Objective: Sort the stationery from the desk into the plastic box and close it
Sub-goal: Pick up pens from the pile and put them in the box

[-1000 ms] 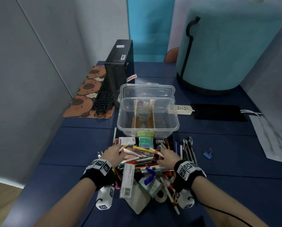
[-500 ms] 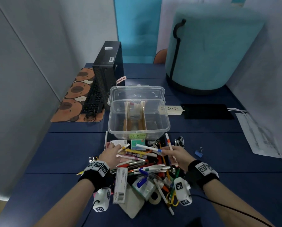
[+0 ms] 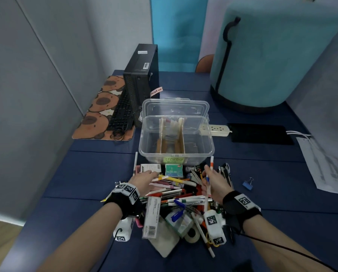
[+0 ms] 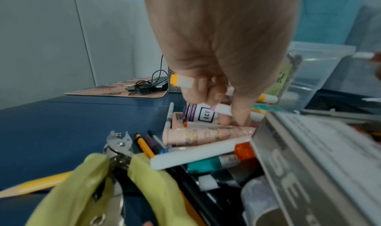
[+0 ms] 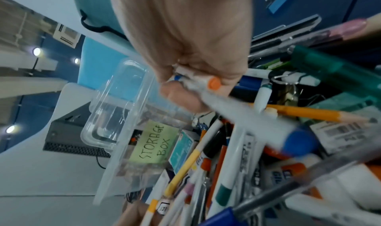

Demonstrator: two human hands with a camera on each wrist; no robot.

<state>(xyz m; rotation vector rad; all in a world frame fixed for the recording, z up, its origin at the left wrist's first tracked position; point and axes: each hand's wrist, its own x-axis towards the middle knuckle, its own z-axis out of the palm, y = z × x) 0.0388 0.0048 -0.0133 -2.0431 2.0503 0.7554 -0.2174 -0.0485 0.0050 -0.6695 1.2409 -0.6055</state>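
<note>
Raised since before: right grip (image 3: pixel 211 178) clasps pens (image 3: pixel 209 177); left grip (image 3: pixel 144 178) pinches marker (image 4: pixel 185 83); next, plastic box (image 3: pixel 176 154).

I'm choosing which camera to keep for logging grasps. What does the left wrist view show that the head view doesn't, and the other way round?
Only the left wrist view: the left hand pinching a white marker with a yellow cap, and pliers with yellow-green handles lying near the camera.

Only the head view: both hands at once, the right hand holding pens, the blue binder clip, the power strip and the box's open lid.

Both: the clear plastic box with its green label, the stationery pile, the keyboard on its mat.
</note>
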